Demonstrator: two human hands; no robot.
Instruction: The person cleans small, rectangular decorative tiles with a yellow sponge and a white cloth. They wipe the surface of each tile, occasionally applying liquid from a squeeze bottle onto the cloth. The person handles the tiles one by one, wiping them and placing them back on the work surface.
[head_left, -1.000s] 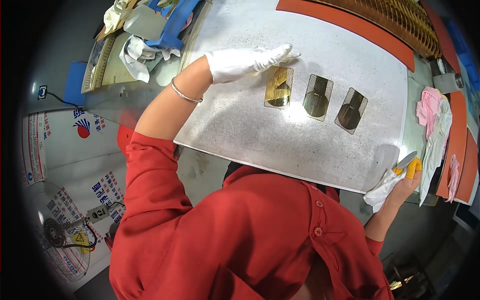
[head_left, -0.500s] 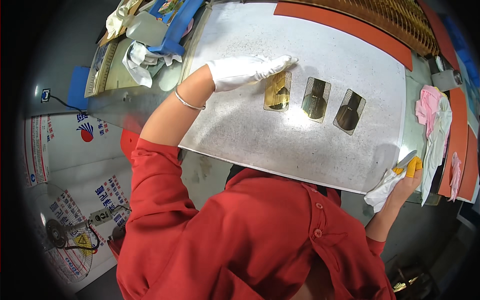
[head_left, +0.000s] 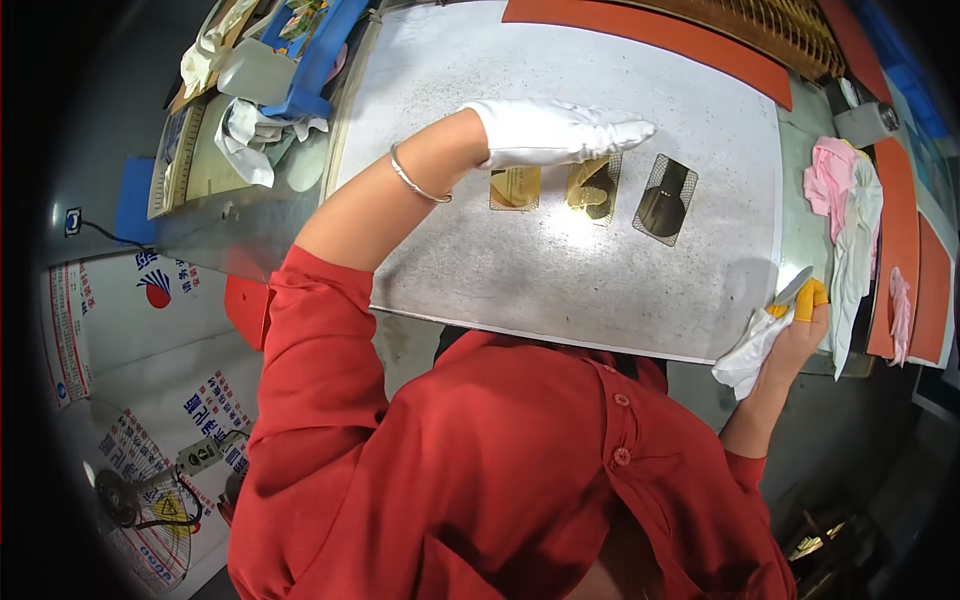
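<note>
Three mesh-edged plates [head_left: 665, 202] lie between twelve and two o'clock on the board [head_left: 580, 290], where the left hand [head_left: 560, 135], stretched flat, is best held level; at three o'clock, the right hand [head_left: 800, 335] pinches a grey piece [head_left: 797, 283].

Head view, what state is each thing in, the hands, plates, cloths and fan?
Left hand: white-gloved, fingers extended over the plates; contact unclear
Right hand: yellow covers on fingertips, curled around a thin grey piece
White cloth: bunched, at the right hand
Left and middle mesh-edged plates: flat, partly hidden
Right mesh-edged plate: flat, uncovered
Pink cloth: crumpled
Fan: spinning or not, unclear
</note>
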